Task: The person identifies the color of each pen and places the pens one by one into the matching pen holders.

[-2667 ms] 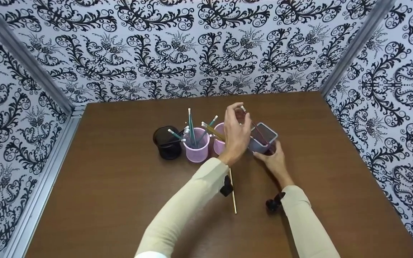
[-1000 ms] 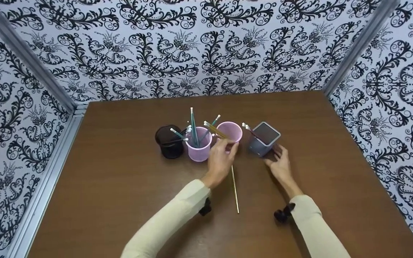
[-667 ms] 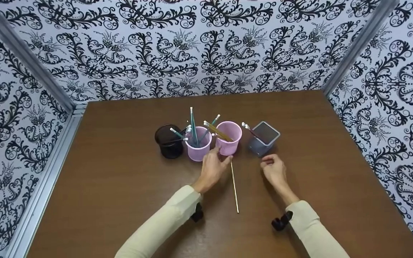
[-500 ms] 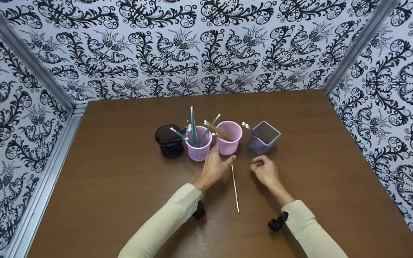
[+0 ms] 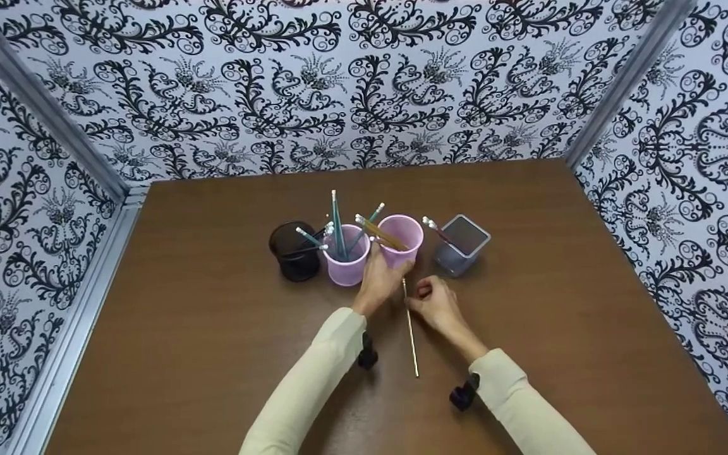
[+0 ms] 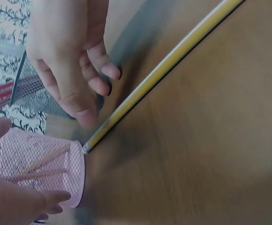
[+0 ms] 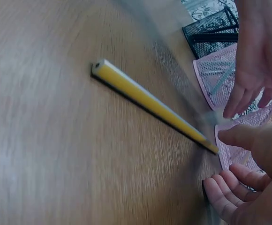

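A yellow pencil point(image 5: 410, 335) lies on the brown table, its far end close to the right-hand pink mesh pencil cup point(image 5: 400, 243). Round the near side of that cup my left hand point(image 5: 379, 281) holds it, fingers and thumb on either side, as the left wrist view also shows at the cup's wall point(image 6: 37, 159). My right hand point(image 5: 438, 306) is just right of the pencil with fingers loosely bent. In the right wrist view, its thumb and fingers stand apart beside the pencil point(image 7: 150, 105), with nothing between them. Yellow pencils point(image 5: 382, 235) lean inside the held cup.
Left of the held cup stand another pink mesh cup point(image 5: 346, 272) with several teal pencils and a black mesh cup point(image 5: 299, 262) with dark pencils. A grey square mesh holder point(image 5: 462, 253) with red pencils is on the right. Patterned walls point(image 5: 364, 82) enclose the table.
A red pencil went from my left hand into the grey holder. My left hand moved to the pink cup. My right hand left the grey holder and came left to the yellow pencil.
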### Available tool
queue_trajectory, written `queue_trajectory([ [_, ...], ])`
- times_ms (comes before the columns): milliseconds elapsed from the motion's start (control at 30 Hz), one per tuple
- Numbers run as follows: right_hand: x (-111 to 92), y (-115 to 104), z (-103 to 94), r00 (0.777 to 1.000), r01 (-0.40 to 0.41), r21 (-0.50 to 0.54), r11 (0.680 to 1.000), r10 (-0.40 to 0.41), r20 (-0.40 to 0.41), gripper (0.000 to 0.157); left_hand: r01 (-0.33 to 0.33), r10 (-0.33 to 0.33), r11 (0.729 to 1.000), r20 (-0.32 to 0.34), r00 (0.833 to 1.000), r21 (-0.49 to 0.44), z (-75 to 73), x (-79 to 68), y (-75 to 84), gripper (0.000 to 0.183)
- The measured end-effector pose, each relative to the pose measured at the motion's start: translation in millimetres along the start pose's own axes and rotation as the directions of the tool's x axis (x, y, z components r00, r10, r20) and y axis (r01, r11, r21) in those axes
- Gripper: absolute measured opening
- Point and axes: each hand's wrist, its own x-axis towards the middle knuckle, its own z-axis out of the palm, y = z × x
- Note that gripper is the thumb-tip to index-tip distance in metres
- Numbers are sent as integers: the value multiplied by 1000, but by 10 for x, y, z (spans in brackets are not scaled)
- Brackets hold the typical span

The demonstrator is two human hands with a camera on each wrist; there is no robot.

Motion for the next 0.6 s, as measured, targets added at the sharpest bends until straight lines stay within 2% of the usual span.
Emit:
queue_trajectory([
  [167,-26,-47,26,1000,6,-17,1000,-6,15,38,-5,5,1000,25,1000,-5,4,62,-10,64],
  [433,-83,-82,106,999,14,-47,999,-13,30,38,111,-111,991,9,994,-68,50,123,-51,72],
  [600,-100,-89,118,999,22,-69,997,-19,38,38,89,-90,995,-6,996,-36,93,140,-52,70],
])
